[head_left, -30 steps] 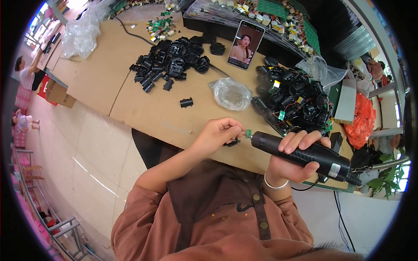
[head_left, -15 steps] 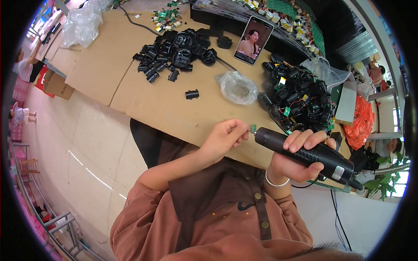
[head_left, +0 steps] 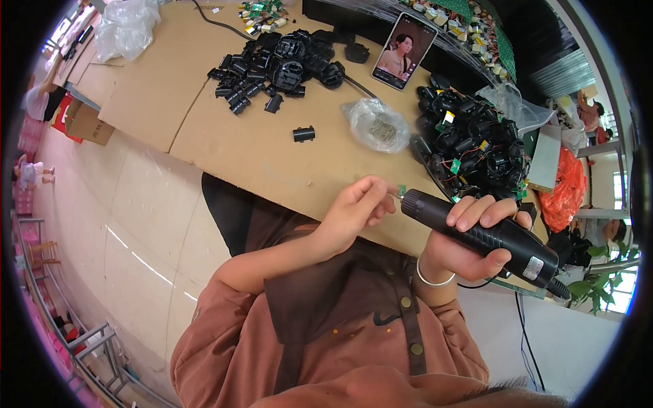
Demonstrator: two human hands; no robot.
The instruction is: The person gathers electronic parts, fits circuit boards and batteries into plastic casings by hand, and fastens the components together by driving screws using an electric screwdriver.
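Observation:
My right hand (head_left: pixel 469 231) is wrapped round a black electric screwdriver (head_left: pixel 520 253), held slanting with its bit end toward the left. In front of that end, my left hand (head_left: pixel 360 207) pinches at the short bit with thumb and forefinger. Whatever sits between those fingertips is too small to make out. Just beyond the bit shows a small green circuit board (head_left: pixel 402 190). Up and to the left of it, a single black plastic part (head_left: pixel 304 134) lies apart on the cardboard-covered table (head_left: pixel 252 153). A clear bag (head_left: pixel 378 126) of small metal pieces, likely screws, lies farther off.
A heap of black housings (head_left: pixel 286 61) lies at the far middle. To the right is a pile of wired black assemblies (head_left: pixel 476 136). A phone (head_left: pixel 405 51) leans upright against a black bin (head_left: pixel 340 17). Green boards (head_left: pixel 262 15) sit at the far edge.
The view has shifted slightly, so the table's things sit a little higher and farther right. My left fingers stay pinched at the bit, and my right hand keeps its grip on the screwdriver.

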